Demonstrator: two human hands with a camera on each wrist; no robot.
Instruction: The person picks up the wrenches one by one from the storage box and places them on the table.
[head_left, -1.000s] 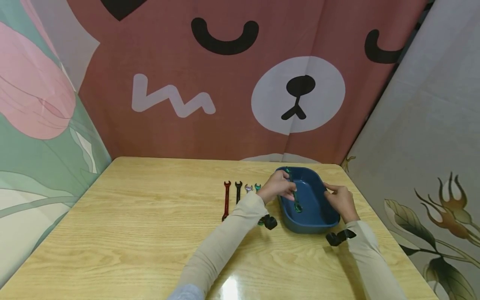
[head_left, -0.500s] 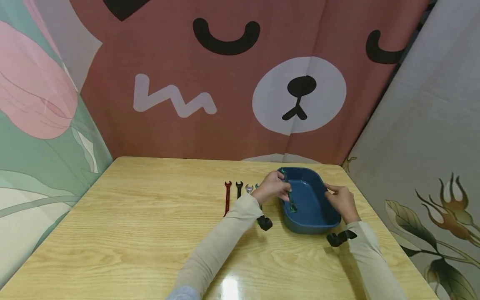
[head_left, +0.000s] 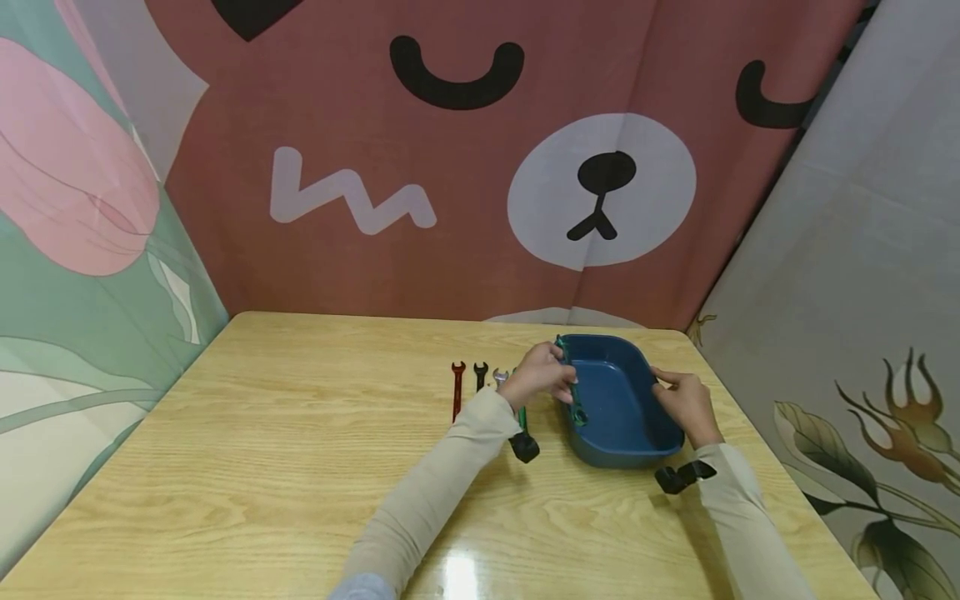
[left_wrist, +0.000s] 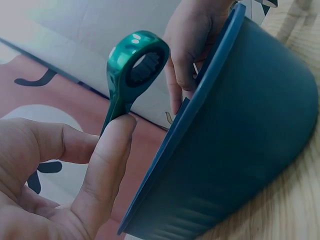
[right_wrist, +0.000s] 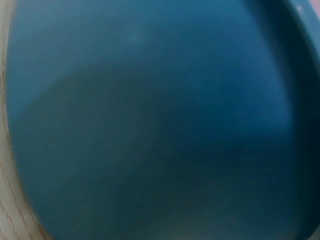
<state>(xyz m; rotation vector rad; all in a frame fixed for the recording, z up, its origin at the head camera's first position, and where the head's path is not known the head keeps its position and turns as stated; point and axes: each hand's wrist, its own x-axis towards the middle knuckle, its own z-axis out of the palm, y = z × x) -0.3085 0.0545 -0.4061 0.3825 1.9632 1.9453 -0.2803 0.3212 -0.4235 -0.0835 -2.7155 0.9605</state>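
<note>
In the head view my left hand (head_left: 538,375) is at the left rim of a blue plastic basin (head_left: 622,456). It pinches a shiny green combination wrench (head_left: 578,414) by the shaft, between thumb and fingers. The left wrist view shows the wrench's ring end (left_wrist: 131,52) pointing up, just outside the basin wall (left_wrist: 240,130). My right hand (head_left: 686,407) grips the basin's right rim; its fingers show over the edge in the left wrist view. Blue basin wall (right_wrist: 150,125) fills most of the right wrist view, and the hand itself is out of that frame.
Left of the basin, a red wrench (head_left: 457,390), a black wrench (head_left: 481,373), a silver wrench (head_left: 501,377) and another green wrench (head_left: 522,418) lie in a row, partly hidden by the left arm. The wooden table (head_left: 262,467) ends at a printed curtain (head_left: 337,275) behind.
My left hand has shifted left with the green wrench, from over the basin's inside to its left rim. The right hand and basin have stayed in place.
</note>
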